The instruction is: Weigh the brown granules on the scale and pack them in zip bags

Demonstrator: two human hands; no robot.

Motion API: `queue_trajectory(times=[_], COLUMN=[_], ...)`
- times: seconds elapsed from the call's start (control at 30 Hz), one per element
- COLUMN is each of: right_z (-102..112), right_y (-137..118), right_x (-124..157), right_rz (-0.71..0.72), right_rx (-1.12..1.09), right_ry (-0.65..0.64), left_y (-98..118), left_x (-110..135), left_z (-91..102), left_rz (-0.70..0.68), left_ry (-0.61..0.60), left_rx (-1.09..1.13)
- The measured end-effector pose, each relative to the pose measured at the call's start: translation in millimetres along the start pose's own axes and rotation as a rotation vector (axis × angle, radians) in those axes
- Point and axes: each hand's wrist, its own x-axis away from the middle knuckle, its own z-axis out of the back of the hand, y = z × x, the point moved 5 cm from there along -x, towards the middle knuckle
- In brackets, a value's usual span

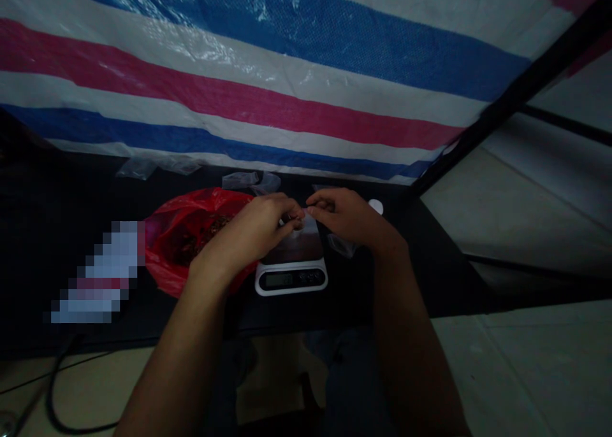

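The left hand is curled, with its fingertips pinched on a small pale piece right at the middle of my view. The piece is too small and dim for me to tell what it is. The right hand comes in from the other side with its fingers bunched toward the same spot, but I cannot tell whether it grips the piece too. Both hands hover above the platform of a digital kitchen scale, which stands on a black tabletop. Just left of the scale lies a red plastic bag holding something dark brown. Clear plastic bags lie farther back, a white round cap sits beside the right hand, and a striped tarpaulin hangs behind.
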Motion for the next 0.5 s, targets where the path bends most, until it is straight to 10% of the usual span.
queue_trajectory(times=[0.37,0.5], right_z=[-1.2,-9.4], right_y=[-32.7,-41.6], right_x=[7.8,11.5], right_rz=[0.126,0.102], right_rx=[0.029,0.132], right_ry=[0.014,-0.051], left_y=[-21.4,-62.2], left_x=[37.7,42.9], left_z=[73.8,66.1], left_rz=[0.116,0.249], left_ry=[0.337,0.214], left_rx=[-0.299,-0.39])
